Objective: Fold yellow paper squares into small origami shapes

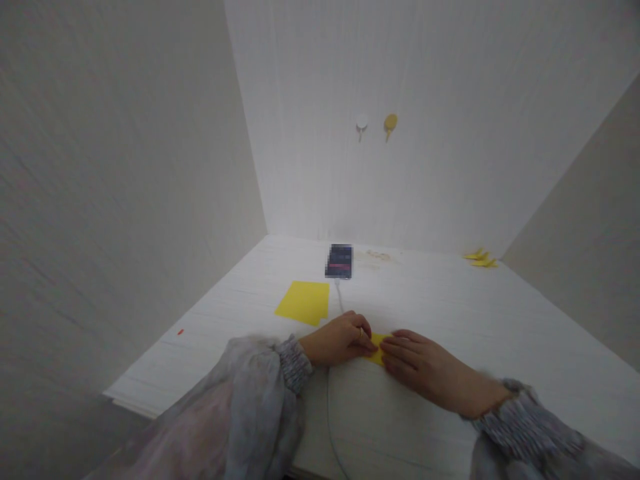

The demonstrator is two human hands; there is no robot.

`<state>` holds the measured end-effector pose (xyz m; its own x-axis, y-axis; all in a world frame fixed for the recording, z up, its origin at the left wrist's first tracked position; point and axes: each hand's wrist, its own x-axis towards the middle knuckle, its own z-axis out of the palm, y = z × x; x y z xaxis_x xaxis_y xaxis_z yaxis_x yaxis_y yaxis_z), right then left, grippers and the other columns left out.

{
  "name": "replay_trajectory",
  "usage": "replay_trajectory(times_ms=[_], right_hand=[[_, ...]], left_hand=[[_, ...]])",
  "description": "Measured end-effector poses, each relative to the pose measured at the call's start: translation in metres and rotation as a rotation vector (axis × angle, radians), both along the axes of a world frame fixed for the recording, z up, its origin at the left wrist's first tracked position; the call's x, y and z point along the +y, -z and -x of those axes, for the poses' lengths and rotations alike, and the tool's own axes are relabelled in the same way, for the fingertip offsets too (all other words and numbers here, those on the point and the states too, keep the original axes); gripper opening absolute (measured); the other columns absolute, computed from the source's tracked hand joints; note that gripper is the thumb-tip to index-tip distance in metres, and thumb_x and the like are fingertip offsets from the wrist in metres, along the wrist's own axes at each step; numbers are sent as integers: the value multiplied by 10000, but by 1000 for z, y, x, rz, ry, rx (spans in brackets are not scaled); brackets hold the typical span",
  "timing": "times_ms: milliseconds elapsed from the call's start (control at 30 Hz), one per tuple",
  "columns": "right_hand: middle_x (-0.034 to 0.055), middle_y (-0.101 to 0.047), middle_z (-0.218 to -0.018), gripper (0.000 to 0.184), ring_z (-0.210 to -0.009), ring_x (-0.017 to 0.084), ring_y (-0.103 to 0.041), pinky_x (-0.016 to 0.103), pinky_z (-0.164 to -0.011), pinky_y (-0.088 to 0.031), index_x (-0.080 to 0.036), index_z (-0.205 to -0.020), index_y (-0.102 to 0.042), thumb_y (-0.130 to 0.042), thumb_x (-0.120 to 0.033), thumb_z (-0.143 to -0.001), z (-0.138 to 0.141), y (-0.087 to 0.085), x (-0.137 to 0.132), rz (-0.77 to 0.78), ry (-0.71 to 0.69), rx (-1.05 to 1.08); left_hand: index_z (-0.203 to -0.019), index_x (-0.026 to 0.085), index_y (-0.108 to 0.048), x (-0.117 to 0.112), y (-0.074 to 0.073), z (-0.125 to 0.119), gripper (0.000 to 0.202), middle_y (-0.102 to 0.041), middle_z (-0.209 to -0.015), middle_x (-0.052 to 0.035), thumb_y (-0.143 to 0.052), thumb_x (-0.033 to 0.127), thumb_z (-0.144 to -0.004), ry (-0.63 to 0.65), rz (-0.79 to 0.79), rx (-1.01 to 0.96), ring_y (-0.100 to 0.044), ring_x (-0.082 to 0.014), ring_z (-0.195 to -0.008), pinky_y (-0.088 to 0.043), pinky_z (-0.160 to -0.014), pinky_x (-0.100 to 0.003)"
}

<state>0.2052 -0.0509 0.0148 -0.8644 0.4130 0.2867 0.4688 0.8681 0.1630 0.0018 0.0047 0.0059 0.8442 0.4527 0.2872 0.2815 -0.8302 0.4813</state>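
A small yellow paper piece lies on the white desk, mostly covered by both hands. My left hand rests on its left side with fingers curled and pressed down on it. My right hand lies on its right side, fingers together and pressed flat onto the paper. Only a small strip of the paper shows between the two hands.
A stack of yellow paper sheets lies behind my left hand. A phone with a white cable stands at the back. Folded yellow pieces sit at the back right corner. Two hooks hang on the wall.
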Motion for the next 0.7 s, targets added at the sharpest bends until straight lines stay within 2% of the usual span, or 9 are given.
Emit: replay_trajectory(times_ms=[67, 167, 300, 433, 700], right_hand=[[90, -625, -938, 238, -917, 188, -548, 383, -819, -449, -159, -958, -564, -358, -123, -844, 1, 3, -3, -21, -13, 19], [90, -623, -911, 231, -864, 186, -560, 356, -783, -469, -145, -921, -570, -356, -120, -836, 2, 7, -4, 14, 45, 60], [77, -597, -866, 195, -823, 186, -548, 337, -732, -479, -155, -850, -576, -385, -135, -816, 4, 9, -2, 163, 150, 93], [73, -551, -886, 170, -823, 170, -515, 336, -751, -464, -157, -885, -542, -382, -155, -826, 4, 9, 0, 320, 241, 179], [68, -484, -909, 171, -843, 157, -480, 338, -784, -441, -176, -870, -484, -316, -153, -847, 7, 8, 2, 492, 274, 372]], left_hand=[[-852, 190, -652, 1, 0, 0, 178, -544, -884, -57, -540, 257, -730, -14, 2, 18, -461, -126, -832, -377, -772, -240], [-837, 191, -656, 1, -1, 0, 178, -534, -903, -61, -542, 274, -728, -20, -1, 49, -454, -125, -820, -376, -751, -240], [-810, 192, -659, 2, 0, 0, 179, -529, -902, -56, -525, 288, -741, 2, -32, 70, -455, -115, -793, -367, -746, -239], [-824, 213, -657, 3, 3, 0, 190, -529, -898, -47, -499, 299, -760, 15, -86, 68, -453, -114, -788, -361, -748, -237], [-864, 213, -635, -4, -3, 0, 228, -534, -905, -58, -438, 303, -792, 39, -244, 127, -461, -136, -823, -354, -771, -260]])
